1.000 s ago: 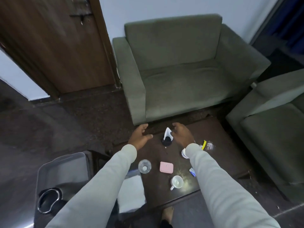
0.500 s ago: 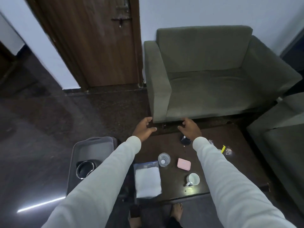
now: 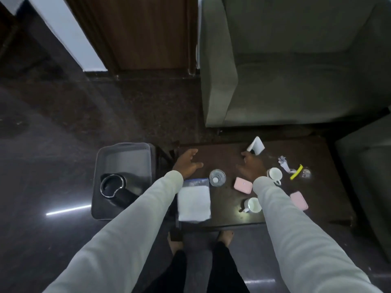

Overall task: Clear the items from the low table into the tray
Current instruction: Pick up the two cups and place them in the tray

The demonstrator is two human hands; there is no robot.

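The dark low table holds a clear glass, two pink cases, a white cup, a white mug, a bagged white cloth, crumpled paper, a yellow strip and a folded white card. A grey tray sits left of the table with a black, metal-rimmed object in it. My left hand hovers open over the table's left end. With fingers apart, my right hand sits just short of the card.
A green sofa stands right behind the table, and a second green seat is at the right. A wooden door is at the back left. Dark polished floor surrounds the tray. My bare feet are at the table's near edge.
The view has tilted down and more of the table shows. Both hands have drawn back from the far edge toward the middle. The white card now stands free beyond my right fingertips.
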